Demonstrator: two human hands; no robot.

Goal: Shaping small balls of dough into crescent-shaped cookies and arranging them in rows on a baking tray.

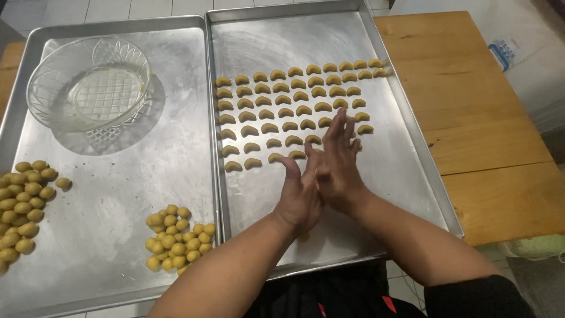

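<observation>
Left hand point(297, 197) and right hand point(336, 168): palms pressed flat together, contents hidden; rows of tan crescent-shaped dough pieces point(294, 106) directly beyond, on the right-side steel tray point(406, 159).

Both hands point(318, 182) pressed together above crescent-filled tray point(400, 171), perhaps rolling dough.

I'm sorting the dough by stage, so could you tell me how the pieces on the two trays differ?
The pieces on the left tray are round balls heaped in loose piles; those on the right tray are curved crescents laid singly in neat rows. Both share a yellowish dough colour.
</observation>
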